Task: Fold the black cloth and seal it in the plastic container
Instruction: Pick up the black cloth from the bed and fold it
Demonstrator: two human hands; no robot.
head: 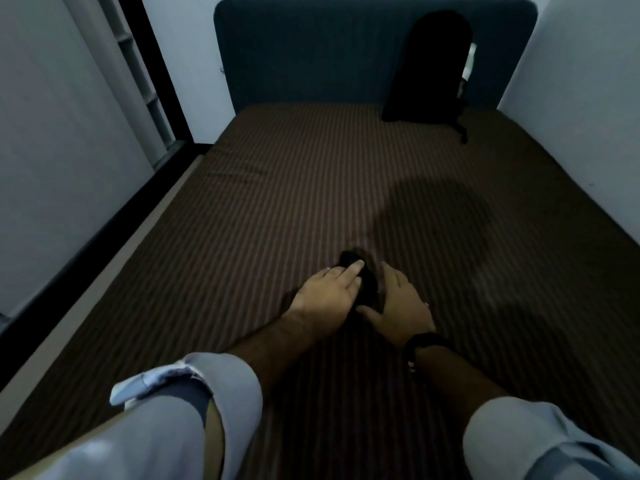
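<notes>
A small black cloth lies bunched on the striped brown bed, near the front middle. My left hand rests flat on its left side, fingers stretched over the cloth's top. My right hand presses against its right side, thumb tucked under the near end. Most of the cloth is hidden between the two hands; only a dark strip and its far tip show. No plastic container is in view.
A dark blue headboard stands at the far end. A black backpack leans on it at the far right. White walls close in on both sides, with a floor gap to the bed's left.
</notes>
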